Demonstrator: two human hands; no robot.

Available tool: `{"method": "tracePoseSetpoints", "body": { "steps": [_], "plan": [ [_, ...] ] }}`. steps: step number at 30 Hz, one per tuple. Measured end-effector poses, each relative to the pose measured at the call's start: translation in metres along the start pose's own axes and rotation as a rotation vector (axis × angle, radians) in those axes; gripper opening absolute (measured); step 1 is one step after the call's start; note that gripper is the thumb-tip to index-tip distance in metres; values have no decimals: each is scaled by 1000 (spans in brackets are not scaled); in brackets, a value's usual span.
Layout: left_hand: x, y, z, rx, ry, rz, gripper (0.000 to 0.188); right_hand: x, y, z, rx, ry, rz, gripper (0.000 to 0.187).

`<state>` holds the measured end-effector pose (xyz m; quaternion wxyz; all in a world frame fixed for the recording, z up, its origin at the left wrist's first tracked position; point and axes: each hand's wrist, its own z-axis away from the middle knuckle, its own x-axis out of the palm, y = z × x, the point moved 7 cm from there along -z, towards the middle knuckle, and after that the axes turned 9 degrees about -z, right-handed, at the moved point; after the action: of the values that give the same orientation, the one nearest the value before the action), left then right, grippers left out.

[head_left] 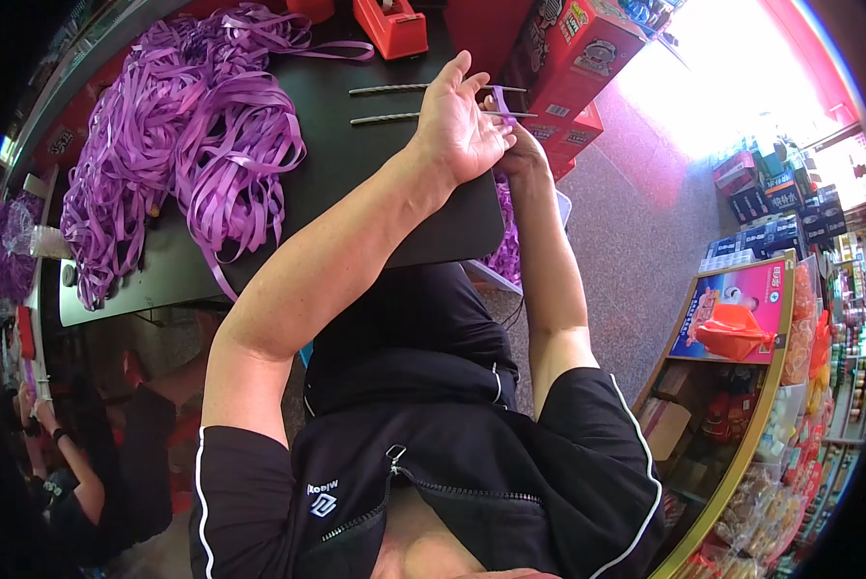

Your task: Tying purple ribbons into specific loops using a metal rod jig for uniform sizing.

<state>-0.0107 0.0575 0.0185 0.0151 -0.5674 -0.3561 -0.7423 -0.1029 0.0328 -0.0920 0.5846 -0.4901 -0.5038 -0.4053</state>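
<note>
Two thin twisted metal rods (pixel 386 120) stick out over the right part of the dark table, side by side. A short piece of purple ribbon (pixel 501 101) passes across them near their right ends. My left hand (pixel 460 124) is over the rods with its fingers spread, and hides their middle stretch. Just right of it, my right hand (pixel 520 147) is at the rods' right ends, its fingers closed at the ribbon and partly hidden by my left hand. A big tangled heap of purple ribbon (pixel 187 135) covers the left half of the table.
A red tape dispenser (pixel 392 29) sits at the table's (pixel 346 183) far edge. Red boxes (pixel 587 53) are stacked beyond my right hand. Below the table's right edge, a pale bin (pixel 495 275) holds more ribbon. Another person's hands (pixel 42 415) show at far left; a goods-filled display case (pixel 732 386) stands right.
</note>
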Motion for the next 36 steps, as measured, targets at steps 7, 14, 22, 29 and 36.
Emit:
{"method": "tracePoseSetpoints", "body": {
  "steps": [7, 14, 22, 29, 36],
  "plan": [
    [1, -4, -3, -33, 0, 47, 87, 33, -69, 66, -557, 536, 933, 19],
    [-2, 0, 0, 19, 30, 28, 88, 144, -25, 47, -533, 722, 2295, 29],
    [-1, 1, -3, 38, -11, 80, 81, 168, 8, 29, -450, 803, 2832, 27],
    [4, -3, -3, 2, -16, 56, 88, 160, -14, 20, -220, 895, 2649, 17],
    [-2, -1, -4, -7, 11, -2, 92, 142, -50, 7, -98, 574, 2337, 22]
  ]
}}
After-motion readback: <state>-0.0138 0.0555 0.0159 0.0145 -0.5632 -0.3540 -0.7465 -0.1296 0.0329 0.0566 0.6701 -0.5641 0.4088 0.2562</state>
